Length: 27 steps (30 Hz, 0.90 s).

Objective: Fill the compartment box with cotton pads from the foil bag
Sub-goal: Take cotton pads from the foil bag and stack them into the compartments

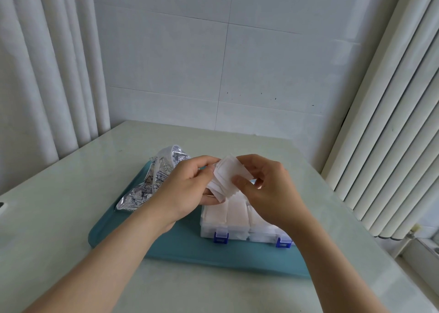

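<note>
Pinching cotton pads, left hand and right hand hover above pale table (tiled wall behind).

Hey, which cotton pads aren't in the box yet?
The fanned stack held between the left hand and right hand above the compartment box; the other pads lie packed inside it.

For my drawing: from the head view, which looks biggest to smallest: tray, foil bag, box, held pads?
1. tray
2. foil bag and box: about alike, both partly hidden, so unranked
3. held pads
</note>
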Available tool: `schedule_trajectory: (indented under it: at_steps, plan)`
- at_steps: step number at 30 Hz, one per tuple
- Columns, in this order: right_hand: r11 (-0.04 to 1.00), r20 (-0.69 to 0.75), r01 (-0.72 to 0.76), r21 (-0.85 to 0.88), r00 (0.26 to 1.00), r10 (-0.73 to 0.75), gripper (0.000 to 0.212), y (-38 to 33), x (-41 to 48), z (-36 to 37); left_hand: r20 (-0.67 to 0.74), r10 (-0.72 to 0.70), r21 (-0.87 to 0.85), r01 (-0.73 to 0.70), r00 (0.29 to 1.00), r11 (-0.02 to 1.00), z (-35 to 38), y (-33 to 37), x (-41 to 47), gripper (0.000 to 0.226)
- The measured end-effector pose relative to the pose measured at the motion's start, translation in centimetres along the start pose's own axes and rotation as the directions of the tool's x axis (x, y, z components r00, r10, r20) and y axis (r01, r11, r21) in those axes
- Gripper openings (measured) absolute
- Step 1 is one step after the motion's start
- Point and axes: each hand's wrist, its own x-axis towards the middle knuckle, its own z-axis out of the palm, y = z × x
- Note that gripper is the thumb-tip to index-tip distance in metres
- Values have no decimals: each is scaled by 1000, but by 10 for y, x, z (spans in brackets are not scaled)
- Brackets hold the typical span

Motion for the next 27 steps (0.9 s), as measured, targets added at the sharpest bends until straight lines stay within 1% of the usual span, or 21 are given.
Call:
schedule_trajectory:
  at_steps: [4, 9, 11, 16, 19, 22, 24, 27]
  plan:
    - [998, 33, -43, 54, 999, 41, 32, -1, 0, -1, -21, -13, -17, 13, 1000, 1000, -1, 0, 1, 29]
    - [981, 68, -128, 148, 991, 120, 25, 0, 0, -3, -46, -38, -32, 36, 998, 999, -1, -1, 4, 27]
    - [976, 72, -154, 152, 987, 144, 23, -1, 0, -2, -55, -40, -29, 38, 998, 999, -1, -2, 4, 26]
    - [980, 103, -165, 108, 983, 154, 8, -4, -2, -2, -110, -37, -25, 34, 993, 999, -2, -5, 6, 25]
    - [979, 84, -173, 109, 983, 164, 10, -5, -3, -1, -128, -7, 20, 10, 992, 1000, -1, -8, 7, 25]
    - [976, 56, -181, 118, 983, 175, 11, -5, -4, -1, -172, 7, 18, -4, 985, 1000, 0, -9, 8, 25]
    - [965, 60, -212, 154, 977, 205, 10, -6, -4, -3, -199, 14, 12, -12, 980, 1000, 1, -8, 8, 27]
    - [909, 47, -271, 317, 961, 271, 6, -8, -4, -5, -205, 24, 7, -23, 978, 1000, 0, -7, 7, 28]
